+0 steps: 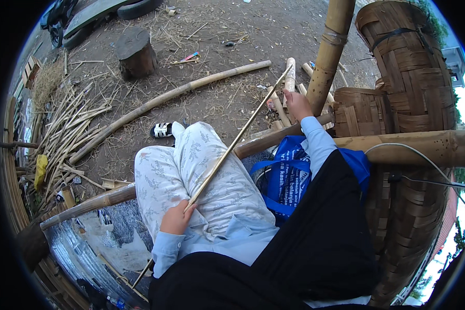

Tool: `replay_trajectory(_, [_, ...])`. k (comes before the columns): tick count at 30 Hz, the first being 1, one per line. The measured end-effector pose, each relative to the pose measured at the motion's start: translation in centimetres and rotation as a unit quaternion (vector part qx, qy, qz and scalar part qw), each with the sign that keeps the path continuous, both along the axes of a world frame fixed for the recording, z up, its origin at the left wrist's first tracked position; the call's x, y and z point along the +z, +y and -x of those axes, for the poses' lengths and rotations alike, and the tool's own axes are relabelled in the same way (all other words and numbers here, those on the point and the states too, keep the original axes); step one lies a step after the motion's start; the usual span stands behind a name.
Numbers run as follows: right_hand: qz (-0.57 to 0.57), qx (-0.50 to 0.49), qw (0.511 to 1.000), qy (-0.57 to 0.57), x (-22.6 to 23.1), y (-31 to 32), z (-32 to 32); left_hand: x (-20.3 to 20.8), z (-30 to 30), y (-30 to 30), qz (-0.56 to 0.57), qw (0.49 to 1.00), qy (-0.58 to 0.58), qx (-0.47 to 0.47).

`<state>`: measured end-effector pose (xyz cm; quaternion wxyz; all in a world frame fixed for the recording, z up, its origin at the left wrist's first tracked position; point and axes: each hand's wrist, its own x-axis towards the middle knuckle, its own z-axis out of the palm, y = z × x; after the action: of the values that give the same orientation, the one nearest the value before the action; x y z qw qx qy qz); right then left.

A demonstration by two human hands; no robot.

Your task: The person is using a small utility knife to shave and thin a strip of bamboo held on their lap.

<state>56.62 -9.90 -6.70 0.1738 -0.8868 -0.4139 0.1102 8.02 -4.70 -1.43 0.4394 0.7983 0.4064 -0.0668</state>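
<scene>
My left hand (176,218) is closed around the lower part of a long thin bamboo strip (227,153). The strip slants over my lap, up and to the right, and its far tip rises past my right hand. My right hand (297,106) is held out beside the strip's upper part with its fingers curled; what they pinch, if anything, is too small to make out. Under the strip are my legs in pale patterned trousers (212,150). Another thin length (142,274) shows below my left wrist; whether it is the same strip is hidden by my sleeve.
A blue bag (284,178) sits right of my lap, by a bamboo rail (408,147) and upright post (329,51). Woven bamboo panels (411,67) stand at right. A curved pole (170,95), stump (135,53) and heap of split strips (72,124) are on the ground.
</scene>
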Motion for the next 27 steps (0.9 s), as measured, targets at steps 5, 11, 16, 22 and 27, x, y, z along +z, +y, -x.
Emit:
replay_trajectory(5, [0.061, -0.051, 0.991, -0.111, -0.3, 1.7, 0.2, 0.9, -0.3, -0.1, 0.063, 0.997, -0.012, 0.036])
replay_trajectory(11, [0.021, -0.101, 0.99, -0.094, -0.5, 1.8, 0.2, 1.0, 0.3, -0.2, 0.052, 0.998, -0.005, 0.033])
replay_trajectory(16, [0.02, -0.049, 0.995, -0.083, -0.9, 1.2, -0.9, 0.3, -0.1, 0.0, 0.059, 0.998, -0.023, 0.016])
replay_trajectory(22, [-0.028, 0.012, 0.997, -0.071, -0.7, 3.5, 1.7, 0.2, 0.3, 0.2, 0.055, 0.998, -0.014, 0.031])
replay_trajectory(27, [0.012, -0.074, 0.99, -0.116, 2.2, 2.9, -1.4, 0.6, 0.5, 0.2, 0.008, 1.0, -0.006, -0.005])
